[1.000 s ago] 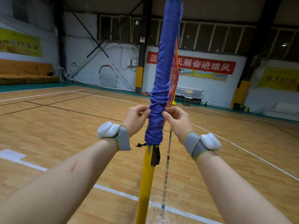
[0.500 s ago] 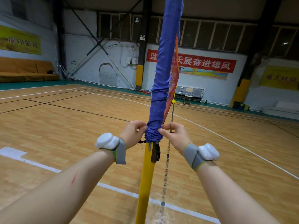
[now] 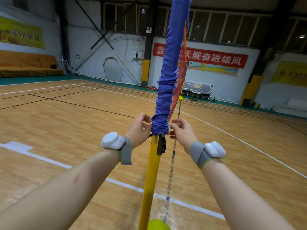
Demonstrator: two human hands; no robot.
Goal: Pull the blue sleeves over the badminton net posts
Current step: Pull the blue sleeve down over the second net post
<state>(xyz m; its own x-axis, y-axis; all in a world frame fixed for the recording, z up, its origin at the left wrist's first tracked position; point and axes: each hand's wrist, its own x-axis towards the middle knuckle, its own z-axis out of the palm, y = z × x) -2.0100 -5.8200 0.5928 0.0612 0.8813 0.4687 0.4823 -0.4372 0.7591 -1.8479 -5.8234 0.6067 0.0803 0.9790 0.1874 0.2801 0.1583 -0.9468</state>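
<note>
The left hand [image 3: 138, 130] and right hand [image 3: 181, 131] pinch the bunched hem of the blue sleeve [image 3: 164, 97], soft, light cloth likely best gripped there.

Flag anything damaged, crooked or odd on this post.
The blue sleeve is bunched into tight wrinkles at its lower end, and its hem is frayed, with loose threads hanging beside the left hand. Below it the yellow post is bare. The left forearm also bears a red scratch.
</note>
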